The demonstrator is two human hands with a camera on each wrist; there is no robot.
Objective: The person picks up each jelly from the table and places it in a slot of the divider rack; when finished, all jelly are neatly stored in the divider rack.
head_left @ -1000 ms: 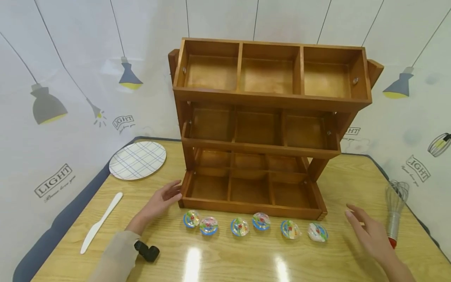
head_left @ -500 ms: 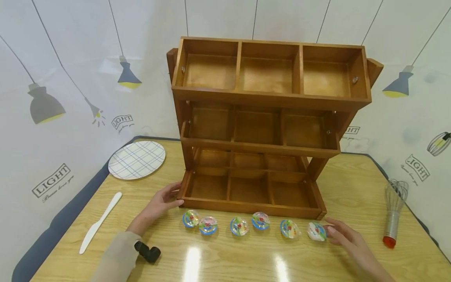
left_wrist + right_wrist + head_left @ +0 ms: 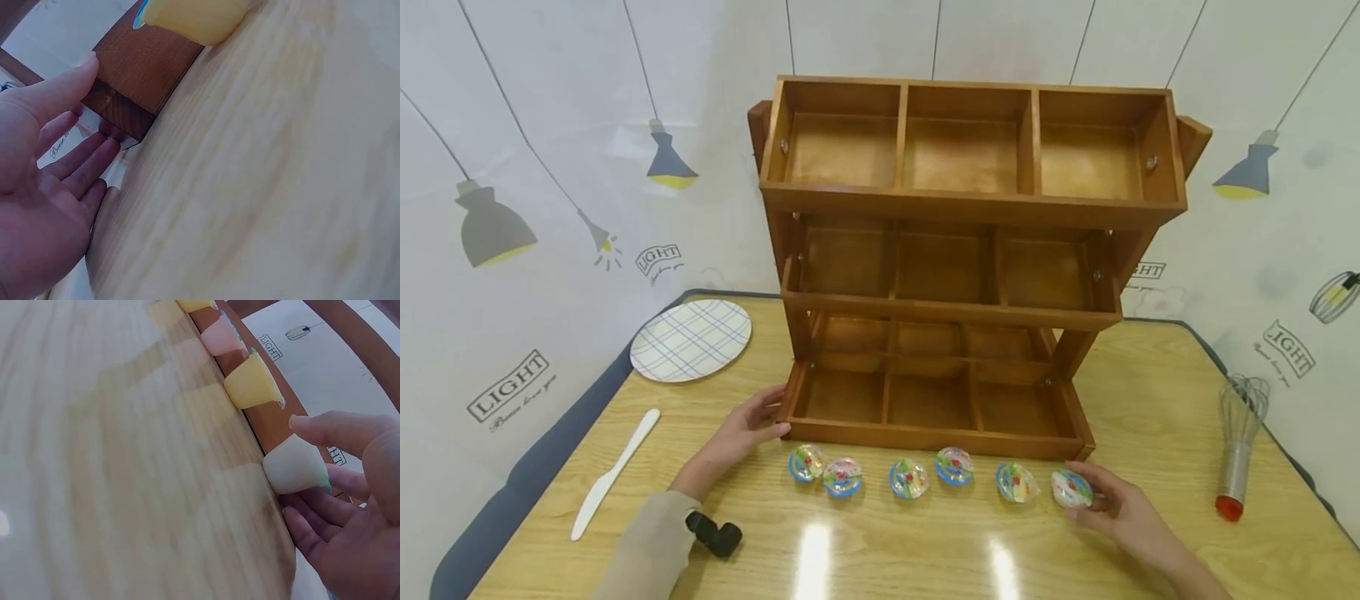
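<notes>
In the head view, a brown wooden three-tier shelf [image 3: 970, 204] with divided compartments stands upright on the table. My left hand [image 3: 743, 429] is at its lower left corner; the thumb [image 3: 81, 72] touches the front board and the loosely extended fingers [image 3: 94, 156] lie along the side. Along the shelf's front runs a row of small jelly cups with printed lids. The rightmost, a white jelly cup [image 3: 1071, 488], sits within my right hand [image 3: 1123, 512], its fingers [image 3: 319, 515] curled around one side and its thumb [image 3: 331, 428] close to the other.
Left of the shelf lie a checked oval plate [image 3: 691, 341] and a white plastic knife [image 3: 615, 475]. A whisk [image 3: 1238, 446] with a red end lies at the right edge. A printed backdrop [image 3: 715, 100] stands behind. A yellow jelly cup [image 3: 1017, 482] neighbours the white one.
My right hand has moved left from beside the whisk to the white jelly cup and closed around it. The left hand has come against the shelf's corner. The white cup has shifted slightly.
</notes>
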